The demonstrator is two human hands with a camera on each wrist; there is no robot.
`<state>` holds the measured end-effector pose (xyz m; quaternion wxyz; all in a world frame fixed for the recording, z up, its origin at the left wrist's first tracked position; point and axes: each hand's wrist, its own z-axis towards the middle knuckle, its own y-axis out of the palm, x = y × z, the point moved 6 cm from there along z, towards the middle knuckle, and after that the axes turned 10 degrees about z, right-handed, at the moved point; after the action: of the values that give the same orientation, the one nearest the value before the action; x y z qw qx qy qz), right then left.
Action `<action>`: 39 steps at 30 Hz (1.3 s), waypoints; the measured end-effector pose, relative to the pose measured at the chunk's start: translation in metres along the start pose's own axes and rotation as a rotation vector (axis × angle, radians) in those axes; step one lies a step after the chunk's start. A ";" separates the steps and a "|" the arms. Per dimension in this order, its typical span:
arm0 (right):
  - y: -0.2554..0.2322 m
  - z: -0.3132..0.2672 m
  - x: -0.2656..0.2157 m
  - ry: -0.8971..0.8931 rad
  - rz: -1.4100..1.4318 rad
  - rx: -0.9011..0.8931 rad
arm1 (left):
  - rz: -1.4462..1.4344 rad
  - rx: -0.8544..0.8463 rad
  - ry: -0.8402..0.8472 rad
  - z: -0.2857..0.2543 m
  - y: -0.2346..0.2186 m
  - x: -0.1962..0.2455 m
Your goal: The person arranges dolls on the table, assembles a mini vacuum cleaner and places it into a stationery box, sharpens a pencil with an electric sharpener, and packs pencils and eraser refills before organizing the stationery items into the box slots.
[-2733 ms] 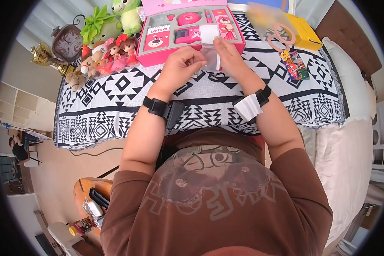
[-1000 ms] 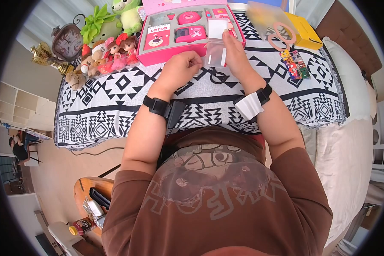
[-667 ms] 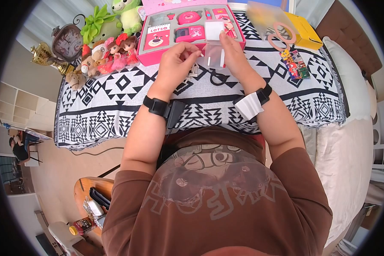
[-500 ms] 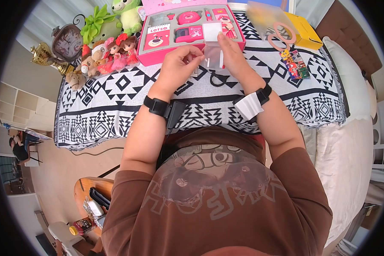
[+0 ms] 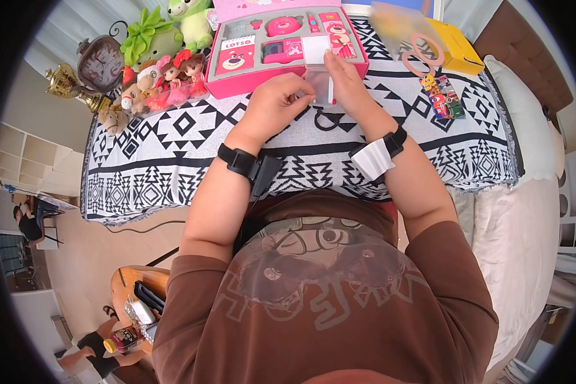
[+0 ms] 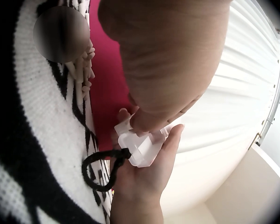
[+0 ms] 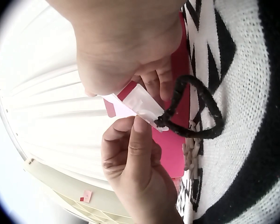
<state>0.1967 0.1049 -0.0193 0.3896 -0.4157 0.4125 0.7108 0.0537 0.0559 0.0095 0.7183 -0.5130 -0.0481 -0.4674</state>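
My right hand (image 5: 349,83) holds a small clear plastic box (image 5: 319,80) with a white flap upright in front of the pink gift set. A black cord loop (image 7: 196,107) hangs from the box's lower end. My left hand (image 5: 278,102) has its thumb and fingertips drawn together right at the box's near side. A tiny white tip shows at its fingertips; the rest is hidden by the fingers. Short pale sticks (image 6: 81,74), like small cotton swabs, lie in a heap on the patterned cloth (image 5: 192,153), beside the pink box wall, close to my left hand.
The open pink gift box (image 5: 249,83) stands right behind my hands. Dolls and plush toys (image 5: 166,89), a clock (image 5: 101,64) and a gold trophy (image 5: 67,83) fill the left. A yellow box (image 5: 457,51), pinkish rings (image 5: 422,54) and a colourful card (image 5: 443,99) lie right.
My left hand, which showed a small white stick in its fingertips, has moved right to the clear box. The right hand still holds the box. Another person's legs have appeared at lower left.
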 end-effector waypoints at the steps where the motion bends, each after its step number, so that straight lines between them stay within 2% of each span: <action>1: -0.001 0.000 0.001 0.000 -0.009 0.009 | -0.021 0.032 0.035 0.000 -0.002 0.003; 6: -0.001 0.000 0.000 0.004 -0.029 0.005 | 0.038 0.067 0.093 0.001 -0.005 0.003; 21: 0.003 -0.003 -0.006 0.011 -0.008 0.000 | 0.035 0.007 0.025 0.000 -0.003 0.004; 24: 0.004 -0.004 -0.010 -0.012 -0.027 0.025 | 0.017 0.073 -0.022 0.001 -0.008 0.003; 26: 0.004 -0.005 -0.014 -0.027 -0.046 0.042 | -0.044 0.212 -0.095 0.001 -0.015 -0.007; 27: 0.003 -0.006 -0.016 -0.009 -0.037 0.044 | -0.044 0.212 -0.095 0.001 -0.016 -0.010; 29: 0.003 -0.006 -0.015 0.009 -0.028 0.046 | 0.127 0.107 -0.200 0.000 -0.012 -0.021; 30: 0.001 -0.006 -0.015 -0.001 -0.044 0.067 | 0.127 0.107 -0.200 -0.001 -0.012 -0.023; 32: 0.000 -0.005 -0.014 -0.012 -0.060 0.088 | 0.320 -0.089 -0.255 -0.002 -0.001 -0.029; 39: 0.000 -0.004 -0.014 -0.042 -0.091 0.074 | 0.393 -0.125 -0.242 -0.003 0.000 -0.029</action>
<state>0.2025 0.0982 -0.0081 0.4451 -0.4042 0.4107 0.6854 0.0367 0.0716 -0.0078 0.7513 -0.6084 -0.0041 -0.2556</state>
